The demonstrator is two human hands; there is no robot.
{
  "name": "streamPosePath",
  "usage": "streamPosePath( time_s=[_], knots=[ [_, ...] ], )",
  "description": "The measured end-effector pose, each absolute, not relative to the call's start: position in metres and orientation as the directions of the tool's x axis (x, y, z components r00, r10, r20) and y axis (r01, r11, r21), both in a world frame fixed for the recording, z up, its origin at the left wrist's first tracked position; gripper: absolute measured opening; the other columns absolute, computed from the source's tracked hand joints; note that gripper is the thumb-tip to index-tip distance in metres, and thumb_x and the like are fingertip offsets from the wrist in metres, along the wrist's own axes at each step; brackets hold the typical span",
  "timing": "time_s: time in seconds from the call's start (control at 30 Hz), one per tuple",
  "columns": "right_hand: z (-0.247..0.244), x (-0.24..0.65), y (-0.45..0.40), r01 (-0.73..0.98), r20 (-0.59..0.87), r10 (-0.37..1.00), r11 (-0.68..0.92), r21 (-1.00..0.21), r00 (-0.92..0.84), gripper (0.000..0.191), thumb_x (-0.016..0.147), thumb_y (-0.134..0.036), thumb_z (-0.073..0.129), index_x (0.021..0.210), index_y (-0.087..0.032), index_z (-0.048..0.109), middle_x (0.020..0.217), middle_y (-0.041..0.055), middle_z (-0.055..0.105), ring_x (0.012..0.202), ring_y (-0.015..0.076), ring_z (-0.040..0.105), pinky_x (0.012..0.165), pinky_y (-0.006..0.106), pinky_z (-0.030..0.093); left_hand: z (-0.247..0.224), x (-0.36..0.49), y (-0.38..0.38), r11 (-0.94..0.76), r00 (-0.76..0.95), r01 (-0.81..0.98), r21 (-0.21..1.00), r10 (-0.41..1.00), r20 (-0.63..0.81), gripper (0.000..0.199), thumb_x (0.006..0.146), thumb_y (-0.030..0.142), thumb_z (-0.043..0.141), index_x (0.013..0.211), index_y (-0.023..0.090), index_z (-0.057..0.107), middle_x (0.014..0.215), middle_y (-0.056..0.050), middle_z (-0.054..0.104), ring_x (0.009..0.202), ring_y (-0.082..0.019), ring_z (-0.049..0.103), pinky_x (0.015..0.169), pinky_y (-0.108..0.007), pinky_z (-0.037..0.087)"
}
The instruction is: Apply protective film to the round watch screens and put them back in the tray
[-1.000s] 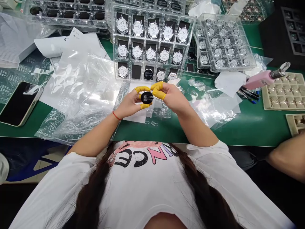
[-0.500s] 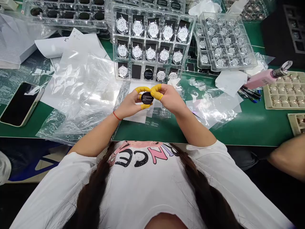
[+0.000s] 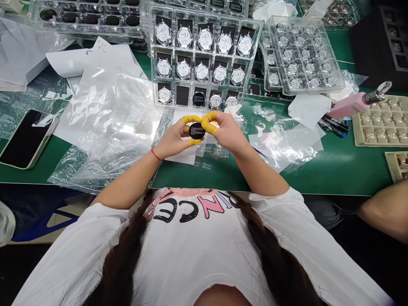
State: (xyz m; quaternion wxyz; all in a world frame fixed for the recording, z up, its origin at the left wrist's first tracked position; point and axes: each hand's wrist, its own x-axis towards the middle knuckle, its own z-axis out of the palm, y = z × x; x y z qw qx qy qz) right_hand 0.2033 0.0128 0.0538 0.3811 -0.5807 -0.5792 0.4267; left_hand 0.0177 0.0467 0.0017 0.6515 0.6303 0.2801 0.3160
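Note:
A round black disc with lines of small white print (image 3: 196,131), like a watch face with a printed film, is held above the table. My left hand (image 3: 174,138) grips it by the edges, thumb below and fingers above, with yellow finger cots on the tips. My right hand (image 3: 225,129), also in yellow cots, has thumb and index finger pinched together at the disc's upper right edge. Whether a thin film lies in that pinch is hidden. Just beyond my hands, a clear tray (image 3: 153,63) holds several silver watches, mostly back up, and another black printed disc (image 3: 199,99).
White paper and clear plastic sheets (image 3: 108,110) cover the left side, beside a phone (image 3: 27,138). Stacked clear trays (image 3: 306,55) of watches stand back right. A pink bottle (image 3: 349,105), pens (image 3: 334,126) and a cream tray (image 3: 381,121) lie right. Another person's limb (image 3: 387,210) shows at the right edge.
Both hands keep the same hold on the black disc. The right fingers shift very slightly at its edge; little else differs.

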Motion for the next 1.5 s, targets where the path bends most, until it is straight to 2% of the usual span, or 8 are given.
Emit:
streamPosePath(
  time_s=[0.77, 0.87, 0.93, 1.07, 1.13, 1.3, 1.4, 1.5],
  knots=[
    [0.052, 0.203, 0.011, 0.474, 0.051, 0.997, 0.069, -0.878, -0.050, 0.008, 0.083, -0.028, 0.057, 0.081, -0.020, 0.057, 0.092, 0.0031, 0.065, 0.090, 0.0184, 0.059, 0.085, 0.038, 0.046, 0.006, 0.020, 0.045, 0.046, 0.619, -0.052, 0.998, 0.785, -0.003, 0.064, 0.065, 0.025, 0.085, 0.119, 0.020, 0.051, 0.095, -0.002, 0.074, 0.089, -0.017, 0.075, 0.087, -0.032, 0.057],
    [0.049, 0.218, 0.014, 0.616, 0.190, 0.981, 0.170, -0.769, -0.033, 0.015, 0.086, -0.035, 0.058, 0.090, -0.021, 0.059, 0.098, 0.0047, 0.065, 0.095, 0.0210, 0.058, 0.091, 0.042, 0.045, 0.008, 0.020, 0.048, 0.092, 0.617, -0.029, 0.995, 0.785, -0.054, 0.064, 0.065, 0.026, 0.085, 0.119, 0.020, 0.050, 0.091, -0.001, 0.074, 0.089, -0.018, 0.075, 0.086, -0.032, 0.057],
    [0.039, 0.231, 0.017, 0.749, 0.196, 0.981, 0.129, -0.650, 0.001, 0.018, 0.086, -0.036, 0.061, 0.095, -0.021, 0.061, 0.099, 0.0073, 0.064, 0.096, 0.0246, 0.057, 0.092, 0.047, 0.044, 0.006, 0.020, 0.050, 0.133, 0.621, -0.012, 0.991, 0.778, -0.097, 0.064, 0.066, 0.027, 0.084, 0.119, 0.020, 0.049, 0.088, -0.001, 0.074, 0.090, -0.019, 0.075, 0.084, -0.031, 0.057],
    [0.009, 0.248, 0.022, 0.914, -0.031, 0.997, -0.081, -0.397, 0.076, 0.027, 0.074, -0.028, 0.074, 0.094, -0.017, 0.060, 0.098, 0.0133, 0.060, 0.092, 0.0308, 0.057, 0.083, 0.049, 0.047, -0.005, 0.022, 0.057, 0.178, 0.643, -0.038, 0.983, 0.758, -0.112, 0.068, 0.066, 0.026, 0.084, 0.121, 0.021, 0.045, 0.090, -0.002, 0.074, 0.091, -0.020, 0.075, 0.084, -0.033, 0.058],
    [-0.003, 0.250, 0.021, 0.930, -0.094, 0.988, -0.145, -0.339, 0.120, 0.027, 0.073, -0.022, 0.075, 0.093, -0.016, 0.058, 0.101, 0.0147, 0.058, 0.090, 0.0308, 0.058, 0.080, 0.049, 0.048, -0.011, 0.024, 0.059, 0.192, 0.641, -0.057, 0.980, 0.760, -0.112, 0.069, 0.065, 0.025, 0.084, 0.120, 0.020, 0.044, 0.089, -0.001, 0.073, 0.090, -0.019, 0.075, 0.086, -0.035, 0.058],
    [0.000, 0.248, 0.017, 0.891, -0.070, 0.982, -0.188, -0.413, 0.174, 0.006, 0.084, -0.020, 0.059, 0.086, -0.020, 0.053, 0.095, 0.0099, 0.056, 0.081, 0.0249, 0.055, 0.076, 0.045, 0.047, -0.020, 0.028, 0.060, 0.222, 0.627, -0.009, 0.975, 0.761, -0.167, 0.069, 0.063, 0.026, 0.084, 0.120, 0.020, 0.045, 0.089, -0.001, 0.072, 0.089, -0.020, 0.074, 0.086, -0.037, 0.057],
    [0.011, 0.237, 0.011, 0.844, 0.103, 0.987, -0.048, -0.535, 0.121, 0.009, 0.092, -0.024, 0.045, 0.092, -0.021, 0.054, 0.097, 0.0092, 0.058, 0.085, 0.0234, 0.054, 0.077, 0.041, 0.046, -0.021, 0.028, 0.059, 0.212, 0.630, 0.016, 0.977, 0.757, -0.174, 0.068, 0.066, 0.026, 0.082, 0.122, 0.020, 0.046, 0.088, -0.001, 0.072, 0.088, -0.019, 0.073, 0.083, -0.035, 0.057],
    [0.014, 0.216, 0.004, 0.824, 0.220, 0.975, 0.142, -0.548, -0.021, 0.016, 0.095, -0.031, 0.043, 0.097, -0.021, 0.055, 0.097, 0.0109, 0.061, 0.090, 0.0245, 0.054, 0.078, 0.041, 0.046, -0.020, 0.028, 0.059, 0.169, 0.632, 0.017, 0.986, 0.762, -0.141, 0.067, 0.066, 0.026, 0.082, 0.123, 0.019, 0.047, 0.089, 0.000, 0.071, 0.083, -0.016, 0.071, 0.079, -0.031, 0.055]
  ],
)
